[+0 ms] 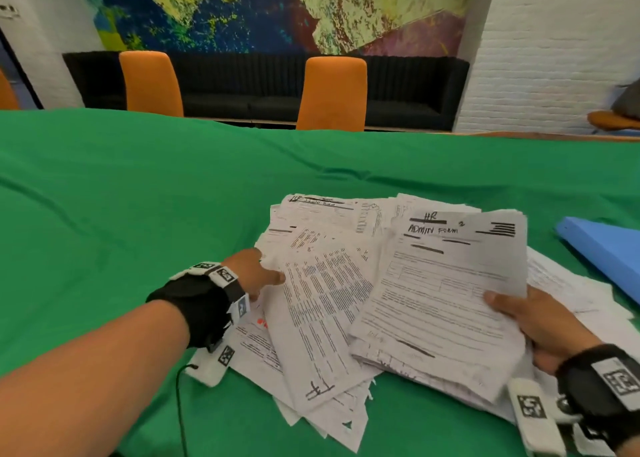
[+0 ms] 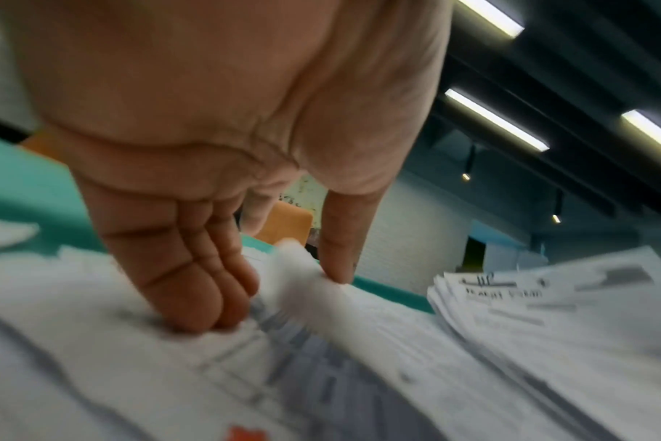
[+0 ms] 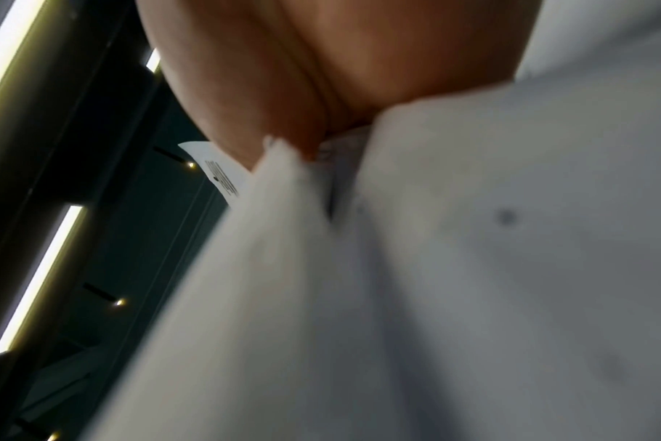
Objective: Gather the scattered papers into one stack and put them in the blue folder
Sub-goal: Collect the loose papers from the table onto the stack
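Right hand (image 1: 540, 321) grips partial stack (image 1: 446, 294) by near-right edge; left hand (image 1: 254, 273) pinches loose sheet (image 1: 322, 321). Paper's light, floppy, slippery: support edges.

White papers (image 1: 346, 283) black print; blue folder (image 1: 602, 248); green tablecloth (image 1: 138, 197); orange chairs (image 1: 332, 93); multicoloured mural (image 1: 277, 9).

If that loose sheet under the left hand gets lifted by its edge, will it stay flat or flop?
Probably flop: the loose sheet is thin and already bows where the left hand pinches its edge. It likely slides easily, lying on other loose papers. It may crease; nearby edges look ragged.
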A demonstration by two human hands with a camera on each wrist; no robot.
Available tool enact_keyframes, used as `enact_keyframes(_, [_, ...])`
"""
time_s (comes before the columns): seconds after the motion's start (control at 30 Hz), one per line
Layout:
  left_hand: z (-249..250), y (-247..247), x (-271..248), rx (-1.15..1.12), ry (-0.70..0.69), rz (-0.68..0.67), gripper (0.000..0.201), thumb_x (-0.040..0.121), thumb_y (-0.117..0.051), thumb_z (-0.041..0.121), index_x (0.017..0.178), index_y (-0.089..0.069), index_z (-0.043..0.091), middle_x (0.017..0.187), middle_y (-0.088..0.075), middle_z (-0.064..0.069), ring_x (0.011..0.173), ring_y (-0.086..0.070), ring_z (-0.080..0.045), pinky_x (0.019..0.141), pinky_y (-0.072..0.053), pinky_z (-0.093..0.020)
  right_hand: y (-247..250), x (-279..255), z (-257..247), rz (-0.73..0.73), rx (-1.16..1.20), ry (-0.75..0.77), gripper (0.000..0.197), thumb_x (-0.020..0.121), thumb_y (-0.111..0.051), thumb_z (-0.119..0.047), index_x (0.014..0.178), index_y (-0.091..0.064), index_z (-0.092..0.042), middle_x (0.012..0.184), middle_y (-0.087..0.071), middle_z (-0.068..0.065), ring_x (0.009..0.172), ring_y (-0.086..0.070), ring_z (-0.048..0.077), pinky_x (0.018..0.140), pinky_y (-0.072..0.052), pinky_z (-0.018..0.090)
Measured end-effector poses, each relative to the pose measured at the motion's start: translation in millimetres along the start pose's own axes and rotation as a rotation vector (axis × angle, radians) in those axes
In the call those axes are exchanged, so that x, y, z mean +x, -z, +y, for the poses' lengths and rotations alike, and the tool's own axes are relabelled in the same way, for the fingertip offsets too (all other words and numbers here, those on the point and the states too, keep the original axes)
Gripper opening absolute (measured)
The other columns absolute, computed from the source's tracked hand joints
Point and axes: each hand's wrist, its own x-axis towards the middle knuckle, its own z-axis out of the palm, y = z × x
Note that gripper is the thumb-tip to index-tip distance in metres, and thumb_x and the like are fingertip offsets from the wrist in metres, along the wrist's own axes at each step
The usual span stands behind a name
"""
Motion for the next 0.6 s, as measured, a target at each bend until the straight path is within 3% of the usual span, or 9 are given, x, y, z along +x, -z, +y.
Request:
enact_keyframes(0.07, [3.0,-3.2,6.1,-0.190,-0.016,0.021,0.090,0.082,-0.081,0.029,0.152,-0.028,0.013,0.125,-0.064,-0.021,0.072,-0.065,-0.026,0.070,-0.058,-0.036,-0.3,2.8,4.8,-0.004,0.012,-0.016,0.019,0.099,-0.056,-0.003,0.114,-0.066,-0.011,0.102,-0.080,0.018,0.089,-0.077,0.039,0.082,-0.060,0.050])
enact_keyframes(0.13, [3.5,-6.8,8.8,-0.349,-0.028,0.059,0.091,0.077,-0.084,0.019,0.150,-0.030,0.019,0.126,-0.061,-0.015,0.085,-0.070,-0.030,0.072,-0.061,-0.042,1.1,5.6,7.9,-0.009,0.029,-0.026,0.023,0.099,-0.057,-0.003,0.120,-0.065,-0.009,0.108,-0.078,0.020,0.096,-0.076,0.042,0.091,-0.057,0.056])
enact_keyframes(0.23, [1.4,-14.5,7.6,-0.634,0.001,0.000,0.101,0.074,-0.084,0.001,0.152,-0.026,0.028,0.121,-0.064,-0.012,0.097,-0.070,-0.038,0.082,-0.059,-0.056,3.0,8.4,10.5,-0.009,0.052,-0.034,0.024,0.099,-0.057,-0.004,0.121,-0.065,-0.008,0.110,-0.078,0.020,0.098,-0.075,0.042,0.085,-0.062,0.054])
enact_keyframes(0.3, [-0.4,-20.6,3.4,-0.679,-0.001,-0.069,0.105,0.074,-0.079,-0.010,0.152,-0.023,0.033,0.122,-0.065,-0.015,0.102,-0.068,-0.041,0.086,-0.055,-0.062,4.2,9.9,11.9,-0.018,0.075,-0.042,0.026,0.099,-0.058,-0.004,0.123,-0.064,-0.008,0.111,-0.077,0.020,0.100,-0.075,0.043,0.086,-0.062,0.055])
enact_keyframes(0.33, [-0.9,-22.5,0.8,-0.667,-0.021,-0.092,0.105,0.075,-0.076,-0.014,0.152,-0.024,0.035,0.123,-0.063,-0.014,0.103,-0.067,-0.041,0.087,-0.055,-0.062,5.7,11.1,12.5,-0.022,0.084,-0.045,0.028,0.098,-0.058,-0.005,0.125,-0.064,-0.008,0.113,-0.077,0.021,0.103,-0.074,0.044,0.092,-0.058,0.057])
enact_keyframes(0.4, [-1.8,-18.0,-1.6,-0.525,-0.114,-0.043,0.105,0.075,-0.072,-0.015,0.154,-0.022,0.033,0.130,-0.058,-0.011,0.106,-0.063,-0.035,0.088,-0.056,-0.050,9.4,12.6,11.1,-0.023,0.095,-0.037,0.030,0.098,-0.058,-0.004,0.127,-0.063,-0.008,0.115,-0.076,0.021,0.107,-0.072,0.045,0.099,-0.052,0.061])
enact_keyframes(0.5, [-2.4,11.7,0.4,-0.148,-0.239,0.182,0.099,0.080,-0.064,-0.009,0.158,-0.014,0.027,0.153,-0.039,-0.007,0.118,-0.056,-0.032,0.089,-0.049,-0.033,16.8,12.1,3.5,0.004,0.116,0.001,0.030,0.098,-0.057,-0.004,0.127,-0.064,-0.011,0.115,-0.077,0.018,0.104,-0.074,0.043,0.091,-0.059,0.059])
enact_keyframes(0.57, [-6.9,35.3,6.6,-0.007,-0.228,0.322,0.099,0.084,-0.059,-0.006,0.159,-0.004,0.029,0.157,-0.035,-0.008,0.113,-0.060,-0.037,0.085,-0.050,-0.036,23.4,12.9,-0.8,0.033,0.131,0.025,0.031,0.099,-0.057,-0.005,0.128,-0.065,-0.013,0.115,-0.077,0.015,0.101,-0.075,0.040,0.082,-0.063,0.055])
enact_keyframes(0.6, [-10.7,44.8,10.7,0.022,-0.202,0.374,0.101,0.085,-0.059,-0.004,0.159,0.000,0.031,0.153,-0.041,-0.010,0.104,-0.063,-0.038,0.079,-0.053,-0.038,26.9,14.4,-1.5,0.044,0.137,0.033,0.032,0.099,-0.058,-0.005,0.129,-0.064,-0.014,0.117,-0.077,0.015,0.103,-0.074,0.040,0.085,-0.062,0.055])
